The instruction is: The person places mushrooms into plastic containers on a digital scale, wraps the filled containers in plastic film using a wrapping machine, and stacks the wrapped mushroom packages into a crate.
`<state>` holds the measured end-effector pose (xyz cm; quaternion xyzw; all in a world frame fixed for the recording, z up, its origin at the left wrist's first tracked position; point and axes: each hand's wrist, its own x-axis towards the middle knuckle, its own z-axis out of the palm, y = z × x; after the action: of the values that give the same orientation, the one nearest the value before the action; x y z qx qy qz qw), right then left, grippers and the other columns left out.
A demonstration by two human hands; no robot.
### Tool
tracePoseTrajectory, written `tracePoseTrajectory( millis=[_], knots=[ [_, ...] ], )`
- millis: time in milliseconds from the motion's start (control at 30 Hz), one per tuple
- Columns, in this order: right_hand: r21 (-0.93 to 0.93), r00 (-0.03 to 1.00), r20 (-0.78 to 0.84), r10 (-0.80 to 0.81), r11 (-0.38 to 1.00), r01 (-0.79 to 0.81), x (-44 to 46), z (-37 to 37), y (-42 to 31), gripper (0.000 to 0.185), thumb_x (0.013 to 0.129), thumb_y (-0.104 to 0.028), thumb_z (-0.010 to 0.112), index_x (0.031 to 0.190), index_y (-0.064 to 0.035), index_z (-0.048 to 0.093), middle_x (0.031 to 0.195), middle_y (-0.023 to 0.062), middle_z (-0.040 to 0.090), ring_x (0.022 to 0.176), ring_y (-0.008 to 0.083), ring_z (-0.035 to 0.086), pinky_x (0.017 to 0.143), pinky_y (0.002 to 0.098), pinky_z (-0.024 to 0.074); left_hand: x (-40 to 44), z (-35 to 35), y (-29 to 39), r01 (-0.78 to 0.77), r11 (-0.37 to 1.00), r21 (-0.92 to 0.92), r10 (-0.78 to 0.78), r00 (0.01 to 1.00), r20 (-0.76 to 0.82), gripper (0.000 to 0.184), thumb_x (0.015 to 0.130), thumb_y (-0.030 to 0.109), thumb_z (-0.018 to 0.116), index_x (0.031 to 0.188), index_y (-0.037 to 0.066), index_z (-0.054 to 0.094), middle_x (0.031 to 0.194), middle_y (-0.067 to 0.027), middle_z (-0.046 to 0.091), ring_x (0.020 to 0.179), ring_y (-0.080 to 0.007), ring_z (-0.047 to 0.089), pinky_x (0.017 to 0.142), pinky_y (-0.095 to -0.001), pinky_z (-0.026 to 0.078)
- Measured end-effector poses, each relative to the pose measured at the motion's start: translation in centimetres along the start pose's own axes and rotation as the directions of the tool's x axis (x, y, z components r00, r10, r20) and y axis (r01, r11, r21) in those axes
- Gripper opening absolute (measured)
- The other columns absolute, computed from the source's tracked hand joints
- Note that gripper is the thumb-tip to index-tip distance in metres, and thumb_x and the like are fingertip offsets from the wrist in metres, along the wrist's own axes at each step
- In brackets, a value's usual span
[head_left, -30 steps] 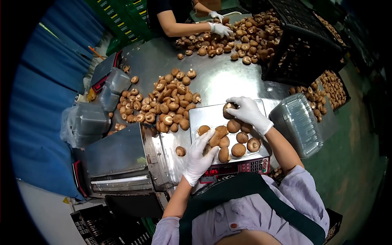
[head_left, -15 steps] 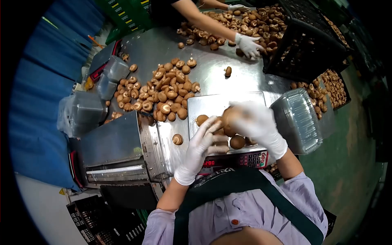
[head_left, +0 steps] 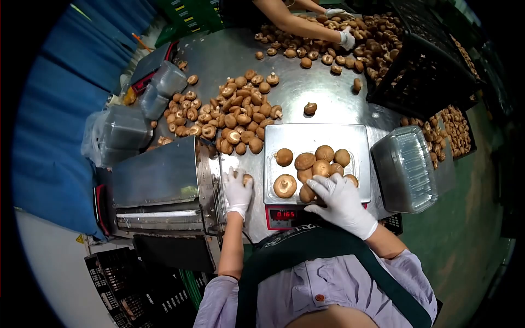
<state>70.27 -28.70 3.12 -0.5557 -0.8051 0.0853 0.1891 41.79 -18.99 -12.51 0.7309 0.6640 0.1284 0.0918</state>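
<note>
Several brown mushrooms (head_left: 284, 186) lie in a clear tray (head_left: 272, 170) on the metal plate of a scale (head_left: 361, 143), whose red display reads 0165. My right hand (head_left: 340, 203), in a white glove, is over the tray's lower right part, its fingers curled on a mushroom (head_left: 307, 193). To the left of the scale, my gloved left hand (head_left: 237, 191) is closed around a single mushroom (head_left: 248, 179) on the metal table (head_left: 295, 85). A large pile of mushrooms (head_left: 240, 112) lies beyond, up and to the left.
Stacked clear trays (head_left: 404, 169) stand right of the scale, more trays (head_left: 117, 135) at the left. A metal machine (head_left: 156, 175) sits left of my left hand. Across the table, a co-worker's gloved hand (head_left: 346, 39) touches mushrooms beside a black crate (head_left: 424, 71).
My left hand has moved left off the scale to the lone mushroom. My right hand has come down lower over the tray. Single mushrooms now lie beyond the scale, and the co-worker's hands have shifted.
</note>
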Motion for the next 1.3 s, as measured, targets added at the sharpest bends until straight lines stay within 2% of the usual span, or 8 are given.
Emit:
tracePoseTrajectory(
  millis=[133, 200, 300, 433, 500, 667, 900, 1300],
  knots=[
    [-0.038, 0.997, -0.051, 0.065, 0.997, -0.067, -0.9, 1.8, 0.1, 0.054, 0.068, -0.03, 0.077, 0.113, -0.0071, 0.059, 0.099, 0.0068, 0.06, 0.081, 0.0246, 0.053, 0.069, 0.0352, 0.0446, 0.5, 0.0, 0.8, 0.01, 0.996, -0.089, -0.009, 1.0, 0.015, 0.045, 0.078, 0.032, 0.064, 0.118, 0.011, 0.059, 0.14, -0.0214, 0.038, 0.131, -0.0457, 0.027, 0.108, -0.0523, 0.021],
    [0.158, 0.987, -0.063, 0.149, 0.978, -0.138, -1.2, 0.8, 0.3, 0.051, 0.066, -0.021, 0.079, 0.111, -0.0066, 0.059, 0.091, 0.0084, 0.061, 0.077, 0.025, 0.055, 0.068, 0.0345, 0.0457, 0.7, -0.8, 1.0, 0.099, 0.992, -0.074, -0.093, 0.993, 0.077, 0.051, 0.079, 0.033, 0.064, 0.123, 0.009, 0.056, 0.142, -0.022, 0.036, 0.134, -0.0421, 0.025, 0.11, -0.0535, 0.015],
    [0.322, 0.944, -0.282, 0.168, 0.944, -0.072, 0.1, 0.2, 0.3, 0.051, 0.066, -0.021, 0.078, 0.112, -0.0085, 0.059, 0.082, 0.006, 0.059, 0.077, 0.0228, 0.056, 0.065, 0.0341, 0.0467, 0.7, -1.5, 1.3, 0.094, 0.986, -0.137, -0.1, 0.994, -0.034, 0.05, 0.078, 0.029, 0.066, 0.12, 0.003, 0.059, 0.14, -0.0233, 0.038, 0.131, -0.0411, 0.031, 0.108, -0.0454, 0.026],
    [0.31, 0.903, -0.427, 0.05, 0.946, 0.094, 3.8, 1.8, -0.6, 0.051, 0.068, -0.017, 0.075, 0.113, -0.0037, 0.058, 0.101, 0.0092, 0.063, 0.092, 0.0251, 0.058, 0.078, 0.0339, 0.0465, 1.2, -2.5, 2.2, 0.011, 0.959, -0.282, -0.04, 0.995, -0.097, 0.049, 0.081, 0.026, 0.064, 0.123, 0.002, 0.055, 0.138, -0.0257, 0.039, 0.129, -0.0406, 0.034, 0.108, -0.0463, 0.026],
    [0.013, 0.985, -0.17, -0.021, 1.0, 0.023, 5.1, 3.9, 0.0, 0.052, 0.073, -0.025, 0.069, 0.118, -0.0027, 0.054, 0.121, 0.0146, 0.055, 0.105, 0.0302, 0.051, 0.092, 0.043, 0.0384, 1.4, -3.3, 3.2, -0.031, 0.957, -0.29, -0.003, 0.993, -0.116, 0.048, 0.081, 0.022, 0.065, 0.122, 0.0, 0.055, 0.137, -0.0271, 0.039, 0.127, -0.0404, 0.036, 0.106, -0.0424, 0.03],
    [0.153, 0.984, -0.156, 0.082, 0.987, -0.058, 4.2, 2.4, 1.3, 0.053, 0.075, -0.026, 0.07, 0.121, -0.0046, 0.054, 0.124, 0.0176, 0.054, 0.118, 0.0366, 0.047, 0.098, 0.0461, 0.0371, 1.1, -6.4, 5.5, -0.076, 0.899, -0.432, 0.023, 0.992, -0.127, 0.045, 0.083, 0.018, 0.065, 0.123, 0.0, 0.055, 0.133, -0.0251, 0.044, 0.122, -0.0376, 0.043, 0.102, -0.0398, 0.036],
    [0.285, 0.796, -0.417, 0.439, 0.894, -0.344, -1.1, -2.9, 6.8, 0.032, 0.077, -0.012, 0.069, 0.107, -0.0017, 0.062, 0.109, 0.0151, 0.063, 0.103, 0.0294, 0.058, 0.09, 0.0369, 0.0461, 1.1, -9.1, 6.2, -0.036, 0.783, -0.621, -0.013, 0.997, -0.075, 0.042, 0.086, 0.02, 0.064, 0.123, 0.002, 0.055, 0.132, -0.0175, 0.049, 0.122, -0.0296, 0.048, 0.101, -0.0351, 0.038],
    [0.407, 0.648, -0.062, 0.759, 0.612, -0.678, -5.5, -2.1, 9.1, 0.036, 0.083, -0.029, 0.064, 0.11, -0.0047, 0.065, 0.091, 0.0145, 0.069, 0.081, 0.0247, 0.068, 0.076, 0.0316, 0.0519, 1.5, -10.1, 7.9, 0.023, 0.819, -0.573, 0.039, 0.995, 0.095, 0.039, 0.086, 0.021, 0.063, 0.12, 0.002, 0.058, 0.109, -0.0165, 0.063, 0.093, -0.0239, 0.064, 0.083, -0.0319, 0.049]
  ],
)
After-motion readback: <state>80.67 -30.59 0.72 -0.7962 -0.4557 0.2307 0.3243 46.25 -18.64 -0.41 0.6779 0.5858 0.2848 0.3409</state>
